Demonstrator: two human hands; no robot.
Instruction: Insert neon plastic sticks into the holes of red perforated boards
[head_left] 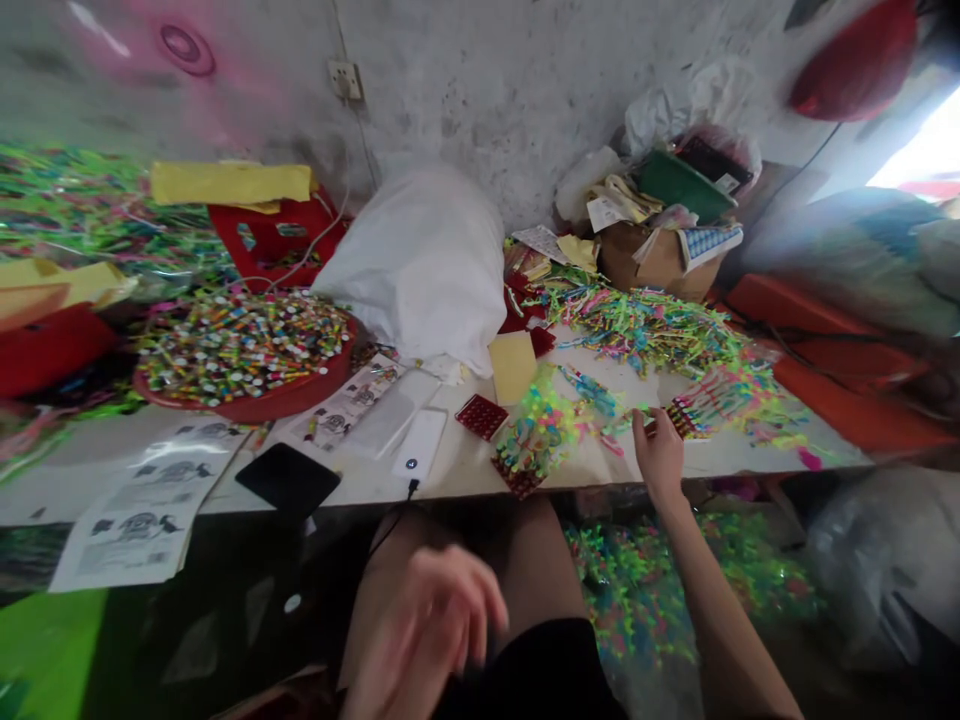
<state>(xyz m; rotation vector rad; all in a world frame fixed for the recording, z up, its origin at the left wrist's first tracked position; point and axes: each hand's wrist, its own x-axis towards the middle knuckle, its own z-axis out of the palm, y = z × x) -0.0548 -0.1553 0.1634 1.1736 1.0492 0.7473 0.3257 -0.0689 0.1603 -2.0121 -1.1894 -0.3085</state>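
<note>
My right hand (660, 455) is at the table, its thumb and fingers closed together beside a dark red holder with striped colourful strands (716, 395). Whatever is between the fingertips is too small to make out. My left hand (442, 610) hangs over my lap, away from the table and smeared by motion. A second dark red holder (521, 470) stands at the table's front edge, with green and yellow strands (540, 415) on top. Close by lie a dark red block with holes (481, 417) and a few loose blue and pink strands (592, 390).
A red basin (292, 405) of small colourful pieces stands at left. Nearer are printed sheets (142, 500), a black flat device (287, 480) and a white power bank (421, 445) with a cable. Behind are a white sack (427, 260), a strand heap (637, 320) and a cardboard box (652, 260).
</note>
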